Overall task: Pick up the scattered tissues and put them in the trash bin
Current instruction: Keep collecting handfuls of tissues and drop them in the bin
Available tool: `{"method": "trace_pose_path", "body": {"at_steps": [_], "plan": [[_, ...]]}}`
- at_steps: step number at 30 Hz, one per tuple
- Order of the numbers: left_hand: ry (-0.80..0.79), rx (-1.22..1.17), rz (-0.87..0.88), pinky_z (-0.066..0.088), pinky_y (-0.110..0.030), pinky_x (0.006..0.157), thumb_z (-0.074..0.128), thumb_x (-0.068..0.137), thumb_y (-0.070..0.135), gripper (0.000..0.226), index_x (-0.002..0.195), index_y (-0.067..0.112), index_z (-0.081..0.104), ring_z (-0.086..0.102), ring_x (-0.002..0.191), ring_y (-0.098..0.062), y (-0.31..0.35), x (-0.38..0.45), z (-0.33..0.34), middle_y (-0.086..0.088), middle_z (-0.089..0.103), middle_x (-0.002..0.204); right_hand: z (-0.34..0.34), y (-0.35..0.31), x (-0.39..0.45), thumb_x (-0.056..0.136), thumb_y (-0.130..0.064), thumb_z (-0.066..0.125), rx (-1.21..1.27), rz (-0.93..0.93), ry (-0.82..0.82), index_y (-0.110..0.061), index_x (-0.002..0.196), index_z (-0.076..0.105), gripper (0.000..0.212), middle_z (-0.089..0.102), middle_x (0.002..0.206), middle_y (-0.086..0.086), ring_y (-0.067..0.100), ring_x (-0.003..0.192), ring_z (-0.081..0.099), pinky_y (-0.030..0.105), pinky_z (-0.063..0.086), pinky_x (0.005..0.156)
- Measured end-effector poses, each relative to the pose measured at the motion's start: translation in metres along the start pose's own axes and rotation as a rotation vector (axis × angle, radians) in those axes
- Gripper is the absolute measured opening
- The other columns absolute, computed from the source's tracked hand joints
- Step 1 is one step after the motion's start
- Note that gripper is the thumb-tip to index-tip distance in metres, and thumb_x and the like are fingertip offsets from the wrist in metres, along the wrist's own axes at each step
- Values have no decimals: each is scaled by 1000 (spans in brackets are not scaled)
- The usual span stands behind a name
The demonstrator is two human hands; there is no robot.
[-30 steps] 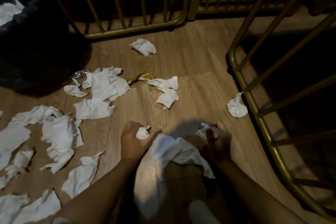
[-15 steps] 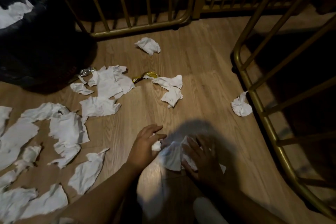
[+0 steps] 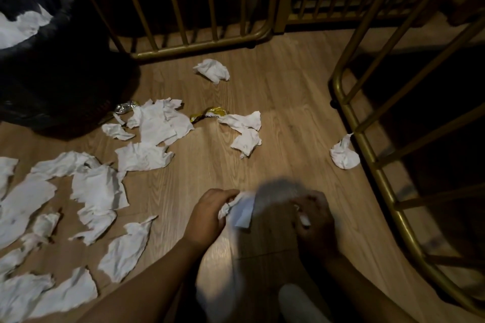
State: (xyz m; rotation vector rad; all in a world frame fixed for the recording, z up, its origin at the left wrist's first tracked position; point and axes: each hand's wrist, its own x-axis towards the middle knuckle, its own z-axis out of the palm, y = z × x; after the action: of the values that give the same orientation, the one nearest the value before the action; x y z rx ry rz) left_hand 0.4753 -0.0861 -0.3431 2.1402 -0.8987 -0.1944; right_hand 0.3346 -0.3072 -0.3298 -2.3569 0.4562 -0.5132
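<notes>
Several white tissues lie scattered on the wooden floor, most at the left (image 3: 97, 189); one crumpled ball (image 3: 212, 70) sits near the far rail and another (image 3: 343, 155) lies against the right rail. A black trash bin (image 3: 39, 65) with a dark liner stands at the top left, with tissues inside it. My left hand (image 3: 210, 215) is closed around a bunched tissue (image 3: 240, 211) low in the middle. My right hand (image 3: 313, 217), in shadow and blurred, is closed on a small bit of tissue beside it.
Gold metal railings (image 3: 199, 44) run along the far side and curve down the right side (image 3: 367, 155). A yellow wrapper (image 3: 208, 114) and a silver foil scrap (image 3: 125, 107) lie among the tissues. A pale foot or shoe (image 3: 299, 304) shows at the bottom.
Both hands gathered the large tissue that lay between them off the floor and bunched it up; it now hangs mostly from my left hand. The view shifted slightly.
</notes>
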Motion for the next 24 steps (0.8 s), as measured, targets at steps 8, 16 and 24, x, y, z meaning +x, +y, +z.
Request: {"method": "trace_pose_path", "body": {"at_steps": [8,16,24], "plan": [[-54,98,67,43,-35,71,59,81,24,12,79,15,67,48,87,-15,-1,-9,0,-2,57,86,-7,34,-21,92,-38,44,-104,119,-29,-22,120,57,35,57,131,4,26,125,51,57,39,103],[-17,126,64,41,-32,95,76,71,55,41,75,15,66,48,118,-23,-3,-24,6,-9,57,117,-11,45,-59,87,-72,31,-352,330,-118,-22,126,56,68,41,148,13,33,141,26,45,-17,117],[24,-49,-83,39,-28,107,66,79,8,16,85,22,64,45,133,-14,4,-23,14,2,60,129,-8,42,-63,89,-37,49,-95,243,-85,-4,114,67,45,50,131,-1,24,124,49,15,30,106]]}}
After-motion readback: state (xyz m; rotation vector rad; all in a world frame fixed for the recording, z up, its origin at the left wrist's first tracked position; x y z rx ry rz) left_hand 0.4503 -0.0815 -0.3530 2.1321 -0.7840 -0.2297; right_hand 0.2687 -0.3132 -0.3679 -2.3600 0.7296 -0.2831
